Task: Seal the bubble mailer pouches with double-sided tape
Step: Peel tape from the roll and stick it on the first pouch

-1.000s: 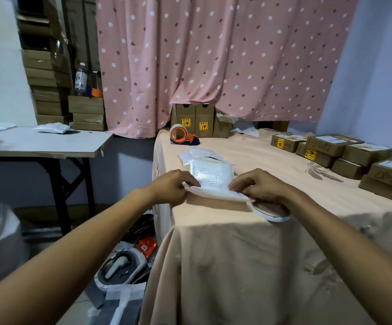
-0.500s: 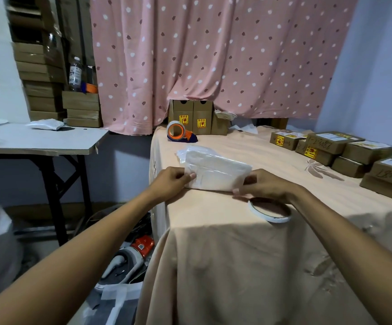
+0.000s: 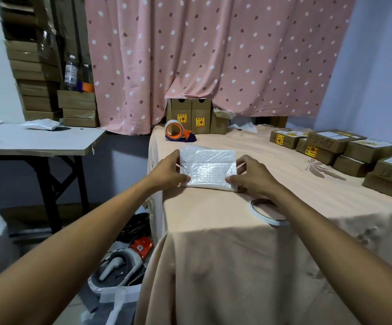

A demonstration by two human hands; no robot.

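A white bubble mailer pouch point(image 3: 207, 168) lies flat on the tabletop point(image 3: 237, 207), which has a peach cloth over it. The pouch sits near the left edge, close to the person. The left hand point(image 3: 170, 171) holds the left end of the pouch, thumb on top near the close corner and fingers curled round the far side. The right hand point(image 3: 248, 174) holds the right end the same way, with its thumb pressing the close right corner. Both hands are closed on the pouch.

A thin white ring of double-sided tape point(image 3: 266, 213) lies on the cloth just near the right wrist (the arm hides part of it). Far back sits an orange and blue tape dispenser point(image 3: 177, 132), in front of small brown cardboard boxes point(image 3: 196, 116) with yellow stickers. More brown boxes with labels point(image 3: 345, 151) are stacked at the right. A pink curtain with white dots point(image 3: 213, 55) hangs behind. To the left stands a white folding table point(image 3: 37, 139). A white and orange vacuum cleaner point(image 3: 124, 261) lies on the floor.
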